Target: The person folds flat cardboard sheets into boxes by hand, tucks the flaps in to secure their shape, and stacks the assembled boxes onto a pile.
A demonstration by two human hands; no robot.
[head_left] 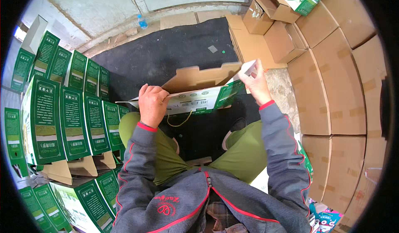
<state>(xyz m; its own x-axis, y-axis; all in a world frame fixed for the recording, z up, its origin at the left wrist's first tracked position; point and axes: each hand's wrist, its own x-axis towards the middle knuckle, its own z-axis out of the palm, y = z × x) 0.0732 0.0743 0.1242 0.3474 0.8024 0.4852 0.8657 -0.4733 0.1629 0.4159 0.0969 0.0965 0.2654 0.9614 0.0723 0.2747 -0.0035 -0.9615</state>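
In front of my knees stands a green and white cardboard gift box [195, 100], its brown inside showing at the open top. A cord handle [179, 123] hangs from its near side. My left hand [153, 104] is closed over the near top edge at the left, fingers curled on the rim. At the right end my right hand [255, 81] pinches a white flap [248, 68] that stands up from the box. The box's bottom is hidden from me.
Rows of green and white boxes [75, 121] stack up at my left. Brown cartons [336, 87] form a wall at my right. A black mat [166, 46] covers the floor ahead, with a flattened carton [249, 42] beside it. A blue-labelled bottle [142, 22] stands near the far wall.
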